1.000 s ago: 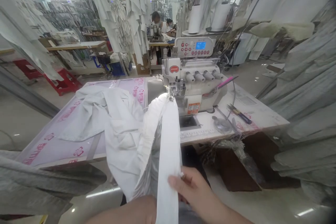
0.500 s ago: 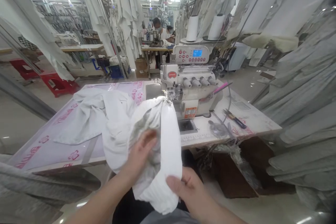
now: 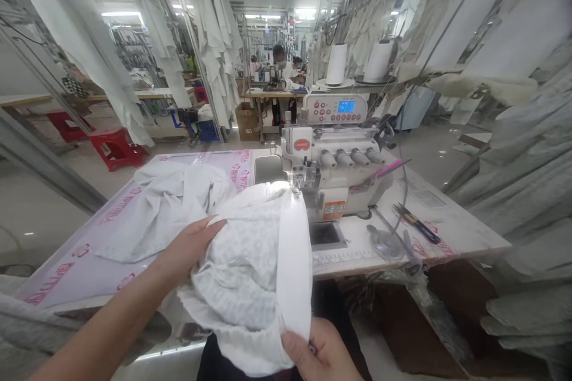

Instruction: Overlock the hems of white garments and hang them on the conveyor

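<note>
A white garment (image 3: 243, 262) with a smooth white band (image 3: 294, 262) along its right side hangs over the table's front edge. The band's upper end sits under the presser foot of an overlock sewing machine (image 3: 330, 155). My left hand (image 3: 196, 244) grips the garment's left edge, thumb on top. Lower down, my right hand (image 3: 319, 348) pinches the band near its bottom, thumb over the cloth and fingers behind. More of the white cloth (image 3: 174, 208) lies bunched on the table to the left.
Thread snips (image 3: 416, 223) lie on the right of the sewing table (image 3: 473, 238). Two white thread cones (image 3: 336, 65) stand behind the machine. Grey cloth (image 3: 527, 190) hangs at the right. Red stools (image 3: 117, 149) stand at the far left. A co-worker (image 3: 283, 65) sits farther back.
My left hand has moved from inside the garment's folds to its left edge, spreading the cloth outward. My right hand still holds the band. The view has tilted up slightly.
</note>
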Demonstrator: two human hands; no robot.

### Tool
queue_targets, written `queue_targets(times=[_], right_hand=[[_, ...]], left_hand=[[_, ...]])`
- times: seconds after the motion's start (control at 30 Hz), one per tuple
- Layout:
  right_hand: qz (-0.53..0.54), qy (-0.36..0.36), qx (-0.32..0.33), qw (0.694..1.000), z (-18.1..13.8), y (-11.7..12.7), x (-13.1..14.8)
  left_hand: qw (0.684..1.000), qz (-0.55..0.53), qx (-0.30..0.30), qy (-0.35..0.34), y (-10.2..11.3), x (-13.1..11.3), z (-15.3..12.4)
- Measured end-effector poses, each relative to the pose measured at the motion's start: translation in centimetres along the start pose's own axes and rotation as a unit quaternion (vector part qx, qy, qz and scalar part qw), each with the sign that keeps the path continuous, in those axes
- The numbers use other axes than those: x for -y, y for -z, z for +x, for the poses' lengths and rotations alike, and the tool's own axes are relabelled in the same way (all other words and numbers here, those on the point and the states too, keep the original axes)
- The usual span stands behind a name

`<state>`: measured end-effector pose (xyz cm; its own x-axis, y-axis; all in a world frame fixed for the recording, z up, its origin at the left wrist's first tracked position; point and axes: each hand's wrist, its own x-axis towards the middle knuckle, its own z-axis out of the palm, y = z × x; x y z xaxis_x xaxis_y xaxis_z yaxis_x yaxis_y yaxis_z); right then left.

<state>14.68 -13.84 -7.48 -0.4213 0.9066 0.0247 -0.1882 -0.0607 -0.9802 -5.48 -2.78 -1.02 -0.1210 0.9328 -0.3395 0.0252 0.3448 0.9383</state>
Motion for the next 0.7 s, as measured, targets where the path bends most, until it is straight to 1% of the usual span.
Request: queue_targets(times=[0.07,0.13,0.23,0.3,0.4,0.5,0.63,0.67,0.7], right_hand=[[0.005,0.003,-0.005,1.000,0.2,0.1,-0.2],[0.004,0.012,-0.021,1.000,0.9,0.5,-0.3],[-0.011,0.029,-0.053,0.998,2.4,1.4,-0.2],[-0.031,0.038,-0.070,0.996,3.5,2.0,0.0],[-0.055,0.044,-0.074,0.995,4.9,2.8,0.2],[-0.061,0.040,-0.082,0.994,6.1,3.5,0.4],[-0.054,0.048,-0.085,0.994,7.7,4.3,1.1],[-0.053,0.052,-0.085,0.994,8.2,4.5,1.4],[-0.051,0.054,-0.086,0.993,8.7,4.7,1.5]], left_hand=[[1.000,0.016,-0.026,-0.005,0.0,-0.4,0.8],[0.998,0.026,-0.040,-0.033,0.1,-0.9,1.9],[0.991,0.059,-0.061,-0.108,0.2,-2.0,3.6],[0.978,0.089,-0.090,-0.163,0.1,-2.8,4.6],[0.960,0.128,-0.121,-0.219,-0.3,-3.7,5.8],[0.952,0.137,-0.120,-0.247,-0.5,-4.3,7.2],[0.939,0.155,-0.140,-0.273,-0.9,-5.6,9.5],[0.931,0.178,-0.148,-0.282,-1.0,-5.9,9.7],[0.916,0.210,-0.161,-0.303,-1.3,-6.0,9.6]])
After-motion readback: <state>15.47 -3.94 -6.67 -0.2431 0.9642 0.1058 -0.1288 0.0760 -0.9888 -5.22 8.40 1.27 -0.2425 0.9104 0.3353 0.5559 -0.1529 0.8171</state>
